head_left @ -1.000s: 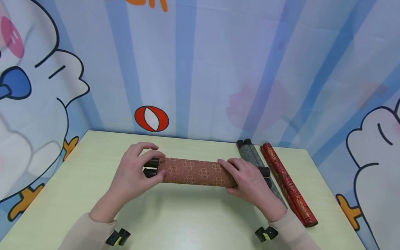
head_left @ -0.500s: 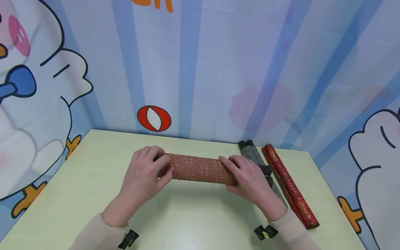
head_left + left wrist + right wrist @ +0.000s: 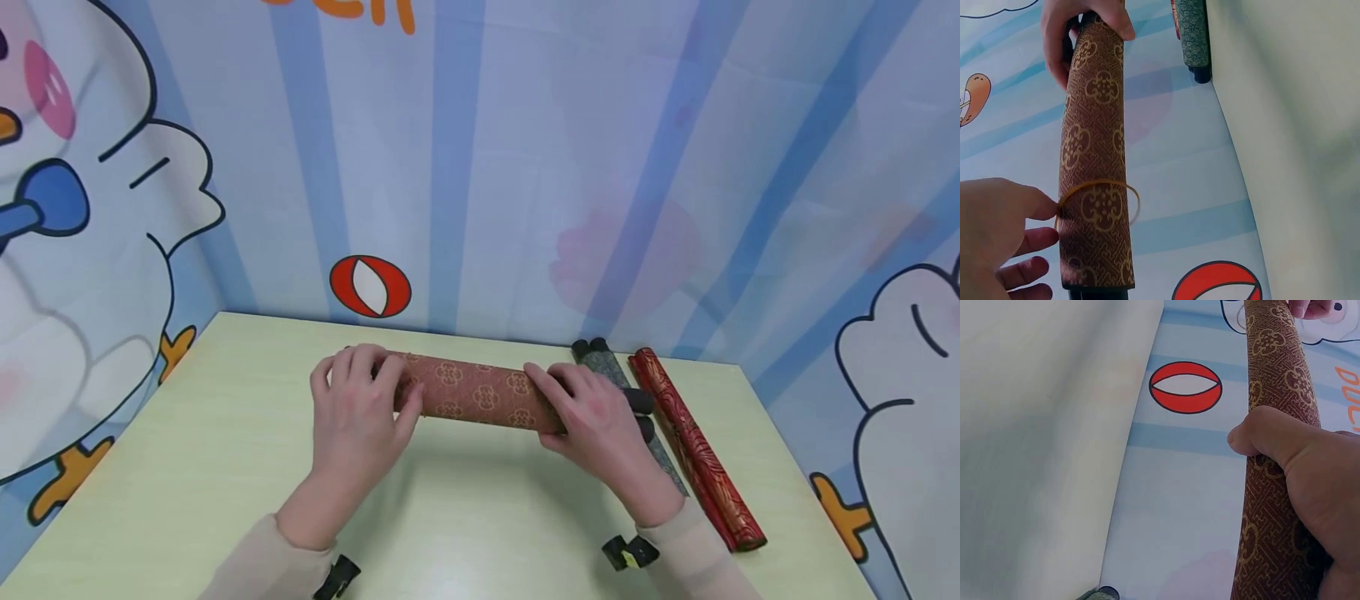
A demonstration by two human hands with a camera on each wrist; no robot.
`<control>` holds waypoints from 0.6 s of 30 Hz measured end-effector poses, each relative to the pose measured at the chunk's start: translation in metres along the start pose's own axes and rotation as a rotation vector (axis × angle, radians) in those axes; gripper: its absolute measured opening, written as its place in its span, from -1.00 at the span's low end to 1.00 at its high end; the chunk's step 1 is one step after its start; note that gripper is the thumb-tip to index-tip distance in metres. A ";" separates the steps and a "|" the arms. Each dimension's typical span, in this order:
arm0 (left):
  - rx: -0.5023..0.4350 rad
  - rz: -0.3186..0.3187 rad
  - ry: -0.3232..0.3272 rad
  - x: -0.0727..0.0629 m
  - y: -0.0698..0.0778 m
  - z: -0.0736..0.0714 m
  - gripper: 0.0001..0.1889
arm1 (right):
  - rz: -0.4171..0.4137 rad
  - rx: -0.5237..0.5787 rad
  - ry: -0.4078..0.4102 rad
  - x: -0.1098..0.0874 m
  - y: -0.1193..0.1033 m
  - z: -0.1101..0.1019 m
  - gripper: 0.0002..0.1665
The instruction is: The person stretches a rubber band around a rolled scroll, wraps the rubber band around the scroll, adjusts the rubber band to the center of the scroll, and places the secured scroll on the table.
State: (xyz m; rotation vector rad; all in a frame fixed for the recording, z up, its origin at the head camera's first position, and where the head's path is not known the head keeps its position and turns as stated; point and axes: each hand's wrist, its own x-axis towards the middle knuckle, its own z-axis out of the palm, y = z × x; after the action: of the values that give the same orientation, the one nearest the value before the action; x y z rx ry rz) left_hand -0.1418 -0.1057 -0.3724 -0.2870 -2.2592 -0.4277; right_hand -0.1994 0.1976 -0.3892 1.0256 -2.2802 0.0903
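A rolled scroll (image 3: 472, 392) in brown brocade with gold flower motifs is held roughly level above the table. Its black knobs stick out past my right hand (image 3: 596, 421), which grips the right part with the thumb across the near side. Around the left part loops a thin yellow-orange rubber band (image 3: 1097, 182), standing slack off one side in the left wrist view. My left hand (image 3: 360, 408) pinches this band between thumb and finger at the scroll's side. In the head view that hand hides the band and most of the scroll's left end.
Right of my hands, a grey-green scroll (image 3: 603, 363) with black knobs lies on the pale table (image 3: 480, 533), partly behind my right hand. Beside it lies a red and gold scroll (image 3: 697, 450). A printed cartoon backdrop (image 3: 510, 167) rises behind the table's far edge.
My left hand has moved rightward from the left knobs onto the brocade, covering the band. The scroll has risen slightly in view, while my right hand keeps its grip.
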 end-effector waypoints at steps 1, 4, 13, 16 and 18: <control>-0.003 -0.006 0.013 0.000 0.001 0.000 -0.82 | -0.005 -0.007 0.013 0.001 0.000 -0.001 0.08; -0.005 -0.006 0.052 -0.001 0.003 0.002 -0.83 | -0.014 -0.022 0.046 0.004 0.003 -0.003 0.05; 0.007 -0.045 0.090 0.000 0.007 0.002 -0.83 | -0.020 -0.044 0.077 0.012 0.006 -0.009 0.10; 0.007 -0.095 0.047 0.001 0.009 0.001 -0.83 | -0.025 -0.061 0.081 0.013 0.005 -0.010 0.10; 0.005 -0.121 0.021 0.003 0.011 0.001 -0.84 | -0.028 -0.071 0.083 0.013 0.005 -0.011 0.10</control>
State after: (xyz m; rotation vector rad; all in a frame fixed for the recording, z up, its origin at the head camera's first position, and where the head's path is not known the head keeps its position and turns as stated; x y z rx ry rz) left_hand -0.1407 -0.0952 -0.3686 -0.1427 -2.2640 -0.4859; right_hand -0.2039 0.1956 -0.3722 0.9987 -2.1782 0.0394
